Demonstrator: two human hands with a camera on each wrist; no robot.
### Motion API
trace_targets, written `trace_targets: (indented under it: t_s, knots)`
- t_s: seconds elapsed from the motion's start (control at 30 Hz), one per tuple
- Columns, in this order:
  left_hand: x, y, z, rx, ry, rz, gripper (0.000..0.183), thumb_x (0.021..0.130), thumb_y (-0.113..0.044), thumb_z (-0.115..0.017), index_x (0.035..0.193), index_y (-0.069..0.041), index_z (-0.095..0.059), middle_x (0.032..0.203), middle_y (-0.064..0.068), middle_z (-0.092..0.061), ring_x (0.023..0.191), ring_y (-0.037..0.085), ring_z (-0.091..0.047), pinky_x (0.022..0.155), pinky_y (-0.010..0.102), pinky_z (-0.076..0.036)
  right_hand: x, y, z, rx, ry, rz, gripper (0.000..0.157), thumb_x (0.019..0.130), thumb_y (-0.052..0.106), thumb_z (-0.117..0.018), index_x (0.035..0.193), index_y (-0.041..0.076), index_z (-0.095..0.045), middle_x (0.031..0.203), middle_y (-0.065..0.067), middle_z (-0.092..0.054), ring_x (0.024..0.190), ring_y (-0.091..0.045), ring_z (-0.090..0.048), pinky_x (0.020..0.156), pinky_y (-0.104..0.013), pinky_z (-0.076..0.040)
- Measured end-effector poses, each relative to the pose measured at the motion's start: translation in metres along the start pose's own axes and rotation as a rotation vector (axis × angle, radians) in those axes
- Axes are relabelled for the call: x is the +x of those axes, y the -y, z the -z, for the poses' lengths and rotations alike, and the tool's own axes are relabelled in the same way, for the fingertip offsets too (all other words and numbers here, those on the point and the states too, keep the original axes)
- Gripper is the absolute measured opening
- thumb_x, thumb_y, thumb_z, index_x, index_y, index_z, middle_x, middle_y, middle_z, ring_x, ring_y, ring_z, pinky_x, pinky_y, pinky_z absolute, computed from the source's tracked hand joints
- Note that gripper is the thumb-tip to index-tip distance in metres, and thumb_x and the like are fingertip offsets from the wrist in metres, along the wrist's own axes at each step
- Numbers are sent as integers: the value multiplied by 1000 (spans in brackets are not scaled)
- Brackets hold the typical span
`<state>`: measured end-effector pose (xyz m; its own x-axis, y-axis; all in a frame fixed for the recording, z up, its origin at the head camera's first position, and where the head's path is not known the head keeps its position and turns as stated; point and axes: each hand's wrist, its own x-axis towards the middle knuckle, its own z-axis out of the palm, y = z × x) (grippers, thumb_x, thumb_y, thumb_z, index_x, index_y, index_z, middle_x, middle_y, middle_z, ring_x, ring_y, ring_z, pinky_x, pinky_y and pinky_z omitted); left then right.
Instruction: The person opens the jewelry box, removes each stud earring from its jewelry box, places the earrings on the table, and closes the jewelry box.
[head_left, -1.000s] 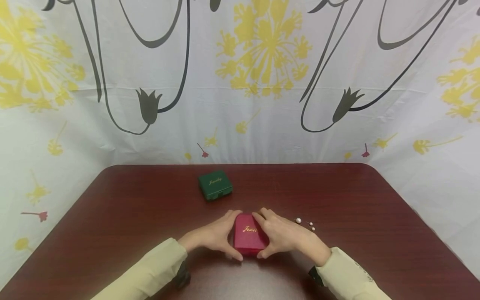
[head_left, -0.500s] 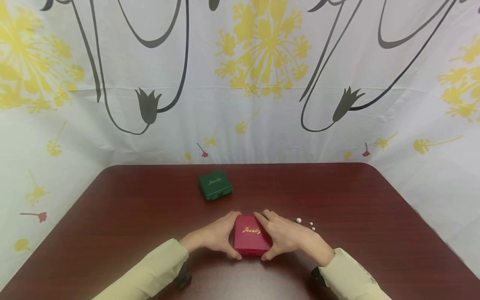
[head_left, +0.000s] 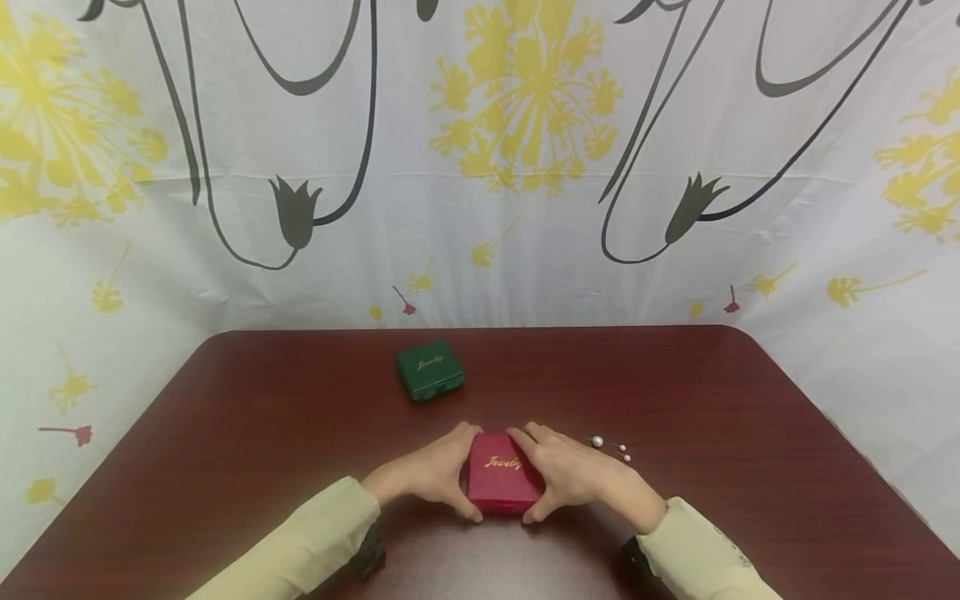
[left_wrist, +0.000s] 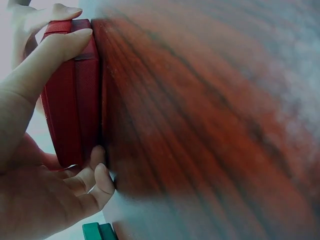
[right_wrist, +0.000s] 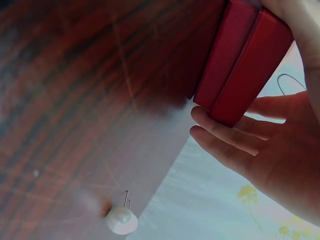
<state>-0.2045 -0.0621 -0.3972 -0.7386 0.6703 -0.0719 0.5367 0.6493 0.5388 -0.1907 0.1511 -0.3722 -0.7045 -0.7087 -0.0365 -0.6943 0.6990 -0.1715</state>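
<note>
A red jewelry box with gold "Jewelry" lettering on its lid lies closed on the table in front of the person. The left hand grips its left side, thumb at the near corner and fingers behind the far one. On the opposite side the right hand holds it the same way. In the left wrist view, the red box shows its seam, and fingertips reach down beside the wood. From the right wrist, the red box has fingers curled at its far end. Its underside is hidden.
A closed green jewelry box sits farther back, left of centre. Right of the right hand lie a larger pearl stud and two smaller pearl pieces. A patterned white cloth hangs behind the dark wooden table.
The red box has slid slightly toward the person, and both hands with it. The right hand has shifted a little to the right, so more of the lettering shows.
</note>
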Motion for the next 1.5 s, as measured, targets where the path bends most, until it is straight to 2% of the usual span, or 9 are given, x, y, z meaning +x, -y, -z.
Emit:
trace_targets:
  t_s: [0.3,0.6,0.93,1.1,1.3,1.5]
  knots:
    - [0,-3,0,43,1,16,88,53,-43,-82,119,-6,-37,103,-2,-40,93,9,-45,86,26,-42,1,0,-2,-32,-14,11,95,54,48,-78,123,-6,-41,104,-9,-50,90,-20,-51,80,-34,-47]
    - [-1,-6,0,52,9,35,91,53,-42,-82,122,-4,-36,104,0,-40,94,10,-45,87,27,-42,0,3,-5,-24,-15,-17,95,55,46,-77,125,-5,-40,104,-8,-48,87,-19,-50,76,-34,-48]
    - [-2,-8,2,8,30,66,101,56,-39,-81,132,0,-26,110,4,-39,101,14,-44,90,31,-41,-1,3,-6,-25,-28,-25,101,56,51,-76,131,-4,-36,112,-10,-44,94,-21,-47,79,-35,-46]
    - [-1,-8,4,-8,26,55,101,58,-34,-81,134,-2,-23,117,7,-37,106,17,-43,92,32,-40,-1,-1,-5,2,-28,-24,99,58,47,-77,131,-5,-35,108,-9,-44,86,-18,-49,75,-32,-48]
    - [8,-6,4,-1,-4,47,100,59,-28,-81,134,2,-22,114,8,-38,104,19,-44,91,33,-41,4,-8,-2,32,-38,-36,96,59,42,-78,130,-7,-35,108,-10,-44,82,-16,-50,74,-31,-48]
    - [25,-4,9,-15,-43,52,103,61,-20,-80,135,9,-15,126,20,-34,117,28,-39,97,38,-35,12,-21,1,91,-41,-85,95,60,36,-79,131,-7,-32,111,-12,-42,78,-15,-49,72,-30,-48]
